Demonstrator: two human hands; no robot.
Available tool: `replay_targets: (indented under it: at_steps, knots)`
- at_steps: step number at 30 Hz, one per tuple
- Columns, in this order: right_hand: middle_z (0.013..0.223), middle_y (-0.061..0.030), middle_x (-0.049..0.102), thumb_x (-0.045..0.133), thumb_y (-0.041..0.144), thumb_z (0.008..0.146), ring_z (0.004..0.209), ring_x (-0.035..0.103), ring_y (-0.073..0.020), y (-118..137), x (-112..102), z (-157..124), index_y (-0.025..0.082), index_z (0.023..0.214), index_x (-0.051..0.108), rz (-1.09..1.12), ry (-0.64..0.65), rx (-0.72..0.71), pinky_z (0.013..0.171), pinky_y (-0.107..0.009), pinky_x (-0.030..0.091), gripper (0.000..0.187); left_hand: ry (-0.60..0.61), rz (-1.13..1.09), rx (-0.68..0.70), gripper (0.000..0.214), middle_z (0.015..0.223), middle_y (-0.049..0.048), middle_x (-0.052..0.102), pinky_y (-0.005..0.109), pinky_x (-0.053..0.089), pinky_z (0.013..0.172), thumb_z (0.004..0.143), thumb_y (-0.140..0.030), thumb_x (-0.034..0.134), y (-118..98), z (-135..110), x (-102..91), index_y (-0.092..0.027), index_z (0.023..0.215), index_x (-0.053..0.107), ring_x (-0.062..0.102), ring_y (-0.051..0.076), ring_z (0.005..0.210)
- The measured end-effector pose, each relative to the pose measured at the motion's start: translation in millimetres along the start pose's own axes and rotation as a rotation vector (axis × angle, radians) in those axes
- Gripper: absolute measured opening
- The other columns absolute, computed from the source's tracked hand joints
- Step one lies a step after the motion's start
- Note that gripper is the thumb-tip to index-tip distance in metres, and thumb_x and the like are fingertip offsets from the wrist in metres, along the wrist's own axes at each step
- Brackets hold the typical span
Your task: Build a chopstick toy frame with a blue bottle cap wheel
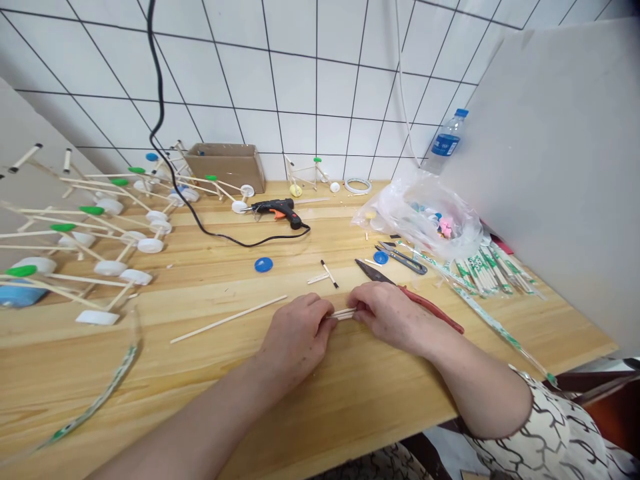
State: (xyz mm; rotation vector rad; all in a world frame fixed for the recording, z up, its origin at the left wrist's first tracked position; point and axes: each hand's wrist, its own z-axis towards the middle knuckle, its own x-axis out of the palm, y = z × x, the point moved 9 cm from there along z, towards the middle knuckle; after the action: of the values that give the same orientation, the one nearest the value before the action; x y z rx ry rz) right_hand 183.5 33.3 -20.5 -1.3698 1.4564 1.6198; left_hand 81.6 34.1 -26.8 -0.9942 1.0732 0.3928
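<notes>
Head view: wooden sticks [343, 313] between fingers [361, 300]

short sticks [343, 313] partly hidden by fingers [323, 308], bag contents [425, 217] blurred

Both arms of the person come forward from the bottom of the view and lean toward each other; the left forearm [210, 417] rises in a long slant from the lower left corner, and the right forearm [477, 380] comes in from the lower right; the skin of both is bare; the left hand [295, 337] and the right hand [393, 313] are near the middle of the view, with their backs turned upward; the left fingers [320, 310] are curled and closed; the right fingers [363, 297] are bent inward as well; the fingertips of the two hands are just beside each other.
</notes>
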Motion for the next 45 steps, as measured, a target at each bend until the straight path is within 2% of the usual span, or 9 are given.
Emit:
replay_targets:
  at_steps: [5, 13, 20, 28, 35, 45]
  knots:
    - [0.082, -0.0040, 0.063, 0.047, 0.007, 0.076, 0.080, 0.055, -0.0155, 5, -1, -1, 0.018, 0.078, 0.061, 0.010, -0.031, -0.048, 0.072, -0.026, 0.037, 0.018, 0.001, 0.015, -0.003, 0.011, 0.077, 0.0025, 0.061, 0.027, 0.041, 0.065, 0.081, -0.020, 0.049, 1, 0, 0.5, -0.019, 0.074, 0.058, 0.056, 0.016, 0.072]
    - [0.085, -0.0048, 0.063, 0.047, 0.004, 0.076, 0.085, 0.054, -0.0161, 5, 1, 0, 0.017, 0.082, 0.062, 0.008, -0.031, -0.062, 0.075, -0.026, 0.038, 0.021, -0.002, 0.014, 0.007, 0.009, 0.078, 0.0026, 0.061, 0.028, 0.041, 0.065, 0.081, -0.021, 0.050, 0, 0, -0.2, -0.019, 0.078, 0.058, 0.056, 0.017, 0.073]
    - [0.085, -0.0046, 0.063, 0.047, 0.004, 0.077, 0.086, 0.055, -0.0162, 6, 4, -1, 0.018, 0.083, 0.062, 0.007, -0.035, -0.071, 0.077, -0.026, 0.038, 0.021, -0.005, 0.016, 0.018, 0.012, 0.076, 0.0032, 0.060, 0.028, 0.041, 0.064, 0.081, -0.019, 0.047, -2, -1, -0.3, -0.019, 0.074, 0.057, 0.056, 0.017, 0.072]
    - [0.086, -0.0058, 0.062, 0.047, 0.002, 0.077, 0.085, 0.055, -0.0163, 15, -5, -2, 0.016, 0.082, 0.063, 0.020, -0.009, -0.042, 0.076, -0.027, 0.040, 0.021, -0.007, 0.020, 0.018, 0.012, 0.076, 0.0031, 0.059, 0.028, 0.041, 0.064, 0.080, -0.018, 0.046, -1, -1, -0.1, -0.019, 0.073, 0.055, 0.055, 0.017, 0.072]
    - [0.082, -0.0048, 0.061, 0.052, 0.006, 0.075, 0.082, 0.054, -0.0166, 11, -2, 0, 0.017, 0.082, 0.063, 0.031, -0.079, -0.100, 0.074, -0.027, 0.040, 0.017, 0.007, 0.005, 0.035, 0.012, 0.077, 0.0031, 0.059, 0.028, 0.042, 0.065, 0.080, -0.019, 0.045, -2, -2, -1.1, -0.019, 0.074, 0.057, 0.055, 0.016, 0.073]
    - [0.086, -0.0048, 0.062, 0.053, 0.007, 0.075, 0.084, 0.055, -0.0163, 7, -7, -2, 0.016, 0.085, 0.062, 0.079, -0.144, -0.103, 0.076, -0.027, 0.041, 0.017, -0.014, -0.035, 0.017, 0.013, 0.075, 0.0026, 0.059, 0.027, 0.041, 0.064, 0.081, -0.020, 0.044, 3, -4, -5.1, -0.019, 0.073, 0.055, 0.054, 0.016, 0.071]
